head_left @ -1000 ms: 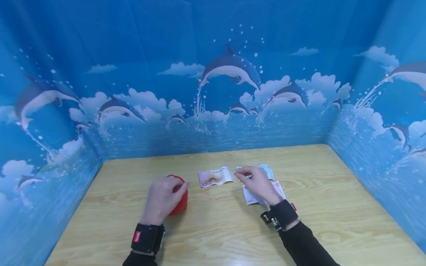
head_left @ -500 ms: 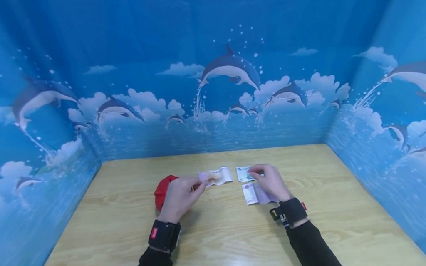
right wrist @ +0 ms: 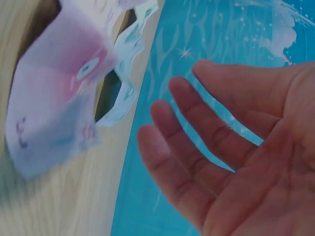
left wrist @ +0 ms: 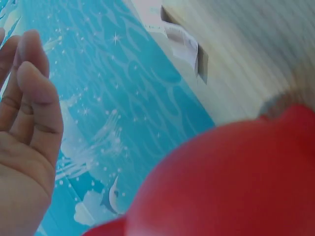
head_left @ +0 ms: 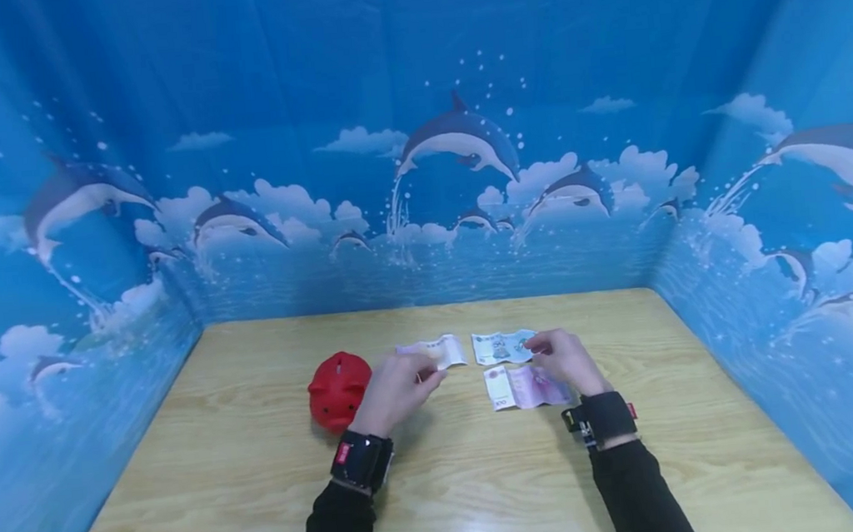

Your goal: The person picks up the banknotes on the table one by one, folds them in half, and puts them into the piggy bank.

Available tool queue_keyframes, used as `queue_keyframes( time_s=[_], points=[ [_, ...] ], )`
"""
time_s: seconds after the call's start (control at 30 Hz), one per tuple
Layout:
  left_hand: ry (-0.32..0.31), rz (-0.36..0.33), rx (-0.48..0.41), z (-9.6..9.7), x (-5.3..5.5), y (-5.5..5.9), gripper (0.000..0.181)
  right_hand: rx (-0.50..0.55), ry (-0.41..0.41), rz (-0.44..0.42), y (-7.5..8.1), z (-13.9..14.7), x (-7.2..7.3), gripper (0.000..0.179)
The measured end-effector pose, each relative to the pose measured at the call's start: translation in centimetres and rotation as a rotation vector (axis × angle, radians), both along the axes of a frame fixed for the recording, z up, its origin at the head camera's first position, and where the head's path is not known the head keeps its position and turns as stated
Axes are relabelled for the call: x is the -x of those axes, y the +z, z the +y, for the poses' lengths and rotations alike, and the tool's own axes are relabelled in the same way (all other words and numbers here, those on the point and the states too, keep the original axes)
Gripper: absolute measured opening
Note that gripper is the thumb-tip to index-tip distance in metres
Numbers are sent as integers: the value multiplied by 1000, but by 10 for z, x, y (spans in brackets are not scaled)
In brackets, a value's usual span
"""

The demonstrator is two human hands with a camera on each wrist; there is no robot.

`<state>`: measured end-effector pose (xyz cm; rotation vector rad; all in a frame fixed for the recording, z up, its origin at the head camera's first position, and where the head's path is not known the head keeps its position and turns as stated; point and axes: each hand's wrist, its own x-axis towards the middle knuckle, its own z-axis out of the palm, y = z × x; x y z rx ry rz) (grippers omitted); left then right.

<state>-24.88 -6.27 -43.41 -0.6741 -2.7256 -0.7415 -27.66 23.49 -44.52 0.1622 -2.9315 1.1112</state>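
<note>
My left hand (head_left: 397,392) hovers just right of a red piggy bank (head_left: 335,397) with a slot on top, overlapping the near edge of a pale purple banknote (head_left: 448,350). In the left wrist view the fingers of that hand (left wrist: 34,132) bend loosely around nothing, and the round red piggy bank (left wrist: 221,182) fills the lower right. My right hand (head_left: 573,363) is over the right ends of a blue-green banknote (head_left: 495,347) and a creased pinkish-purple banknote (head_left: 534,385). The right wrist view shows its fingers (right wrist: 197,162) relaxed and spread, holding nothing, beside the pinkish-purple note (right wrist: 54,93).
Beneath everything is a light wood-grain table (head_left: 442,465). A blue curtain (head_left: 426,266) printed with dolphins and clouds stands along its back and both sides. A black band (head_left: 362,461) wraps the left wrist, and another band (head_left: 606,419) the right.
The left hand has moved right, off the piggy bank, which now shows its top and front. The right hand has shifted right, uncovering more of the blue-green and pinkish-purple notes.
</note>
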Motion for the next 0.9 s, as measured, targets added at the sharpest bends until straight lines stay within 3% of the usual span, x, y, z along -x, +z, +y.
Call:
queue_keyframes(
  time_s=[0.17,0.43,0.67,0.9],
  points=[
    [-34,-36,39,8,3,-8,13,-7,-8,-56,-3,7,-2,36],
    [-136,-16,105,18,7,-19,15,-42,-5,-140,-7,7,-2,37],
    [-165,-76,101,20,5,-19,14,-51,20,-161,-13,6,0,32],
    [-176,-92,116,20,3,-21,14,-107,34,-234,-15,2,-1,45]
  ],
)
